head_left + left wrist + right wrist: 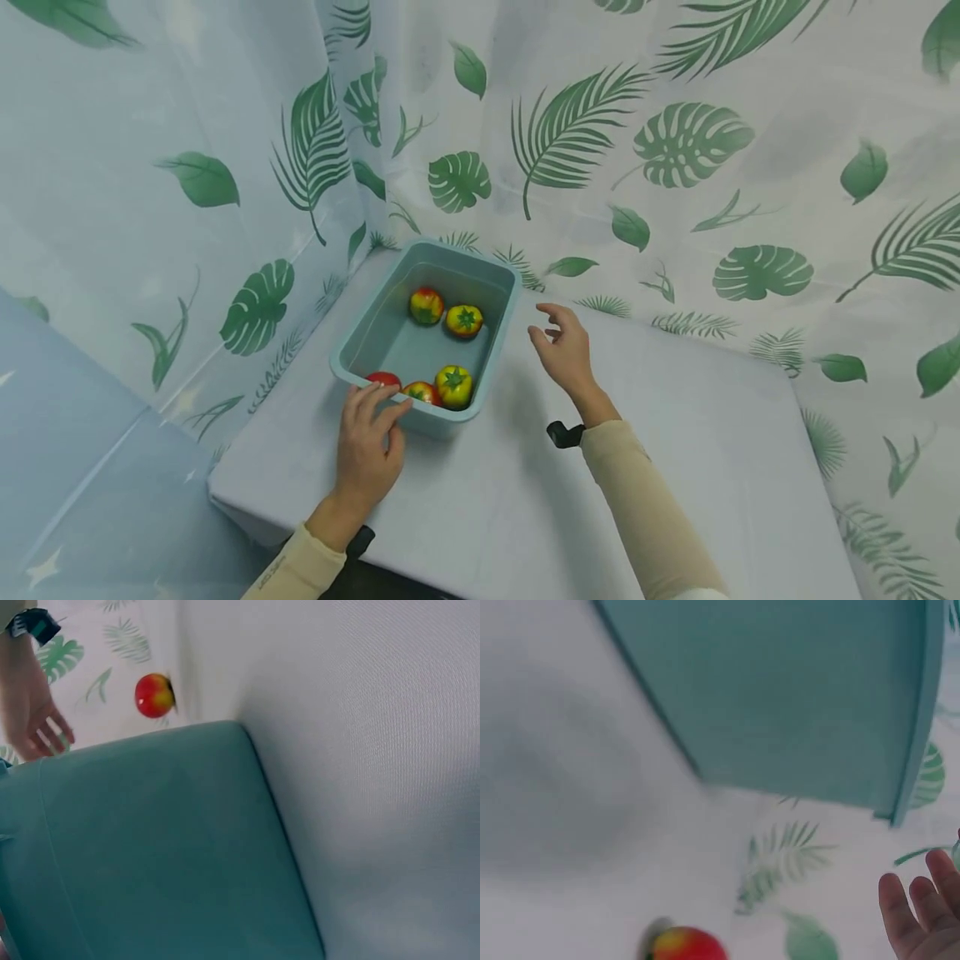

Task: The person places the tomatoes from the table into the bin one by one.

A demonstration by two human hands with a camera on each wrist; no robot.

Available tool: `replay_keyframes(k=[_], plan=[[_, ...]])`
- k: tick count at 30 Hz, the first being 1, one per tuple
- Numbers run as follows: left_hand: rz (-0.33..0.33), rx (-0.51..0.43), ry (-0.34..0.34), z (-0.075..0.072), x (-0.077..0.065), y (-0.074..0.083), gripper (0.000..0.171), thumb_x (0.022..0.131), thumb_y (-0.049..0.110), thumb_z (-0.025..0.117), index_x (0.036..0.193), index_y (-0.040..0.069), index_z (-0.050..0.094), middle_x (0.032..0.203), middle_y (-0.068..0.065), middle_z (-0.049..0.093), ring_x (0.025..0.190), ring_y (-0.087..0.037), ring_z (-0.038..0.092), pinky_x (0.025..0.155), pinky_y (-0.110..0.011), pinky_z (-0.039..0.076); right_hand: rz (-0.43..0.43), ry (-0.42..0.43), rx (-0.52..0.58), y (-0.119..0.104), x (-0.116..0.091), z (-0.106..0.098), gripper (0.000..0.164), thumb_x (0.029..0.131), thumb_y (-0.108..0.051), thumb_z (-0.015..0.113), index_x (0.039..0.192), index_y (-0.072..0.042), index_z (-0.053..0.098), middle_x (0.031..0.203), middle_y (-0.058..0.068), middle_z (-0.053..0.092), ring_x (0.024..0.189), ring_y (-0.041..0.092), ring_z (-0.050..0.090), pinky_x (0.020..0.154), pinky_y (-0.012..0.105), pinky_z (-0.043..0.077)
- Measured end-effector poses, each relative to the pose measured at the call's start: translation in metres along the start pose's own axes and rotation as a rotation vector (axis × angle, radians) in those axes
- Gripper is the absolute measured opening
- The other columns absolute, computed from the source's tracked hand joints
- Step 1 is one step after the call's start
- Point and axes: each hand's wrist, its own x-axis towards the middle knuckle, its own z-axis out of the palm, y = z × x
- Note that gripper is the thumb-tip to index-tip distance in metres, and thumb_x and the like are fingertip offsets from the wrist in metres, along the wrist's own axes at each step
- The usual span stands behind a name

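Note:
A blue-green plastic tub (352, 333) stands on the table, holding several round red-and-yellow fruits, tomato-like, with green leafy tops. Two of them, a red-yellow fruit (426, 306) and a yellower fruit (464, 320), lie toward its far end; others cluster by the near wall. At the near rim is my left hand (369, 454), its loosely bent fingers over the edge close to a red fruit (384, 379); whether they touch it is unclear. My right hand (566, 350) hovers right of the tub, fingers apart and slightly bent, holding nothing.
A white cloth covers the table (675, 433). Leaf-printed curtains (570, 125) hang close behind and at the left. Another red-yellow fruit (154, 695) appears beyond the tub in the left wrist view; the head view does not show it outside the tub.

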Motion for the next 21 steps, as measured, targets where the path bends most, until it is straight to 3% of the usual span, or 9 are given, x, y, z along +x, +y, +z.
replay_keyframes(k=[5,12,21], plan=[[0.012,-0.005,0.019,0.000,0.001,0.002,0.036,0.080,-0.002,0.047,0.102,0.006,0.074,0.117,-0.015,0.064,0.118,-0.042,0.050,0.106,-0.068,0.023,0.131,0.016,-0.136,0.037,-0.001,-0.007,0.040,0.089,-0.013,0.064,0.128,-0.004,0.060,0.123,0.019,0.057,0.107,0.037,0.056,0.087,0.051,0.050],[0.007,-0.005,0.028,0.003,-0.003,0.003,0.035,0.080,-0.001,0.048,0.102,0.006,0.074,0.118,-0.013,0.064,0.118,-0.040,0.050,0.107,-0.066,0.023,0.243,-0.033,-0.293,0.080,-0.011,-0.016,0.047,0.088,-0.013,0.064,0.131,0.001,0.053,0.139,0.025,0.043,0.125,0.043,0.045,0.098,0.058,0.043],[-0.001,0.007,0.062,0.003,0.000,0.004,0.036,0.079,-0.002,0.048,0.100,0.008,0.075,0.116,-0.012,0.065,0.118,-0.038,0.050,0.110,-0.060,0.022,0.346,-0.093,-0.358,0.098,-0.005,-0.020,0.054,0.089,-0.016,0.062,0.137,0.003,0.047,0.143,0.029,0.035,0.129,0.047,0.038,0.102,0.060,0.039]])
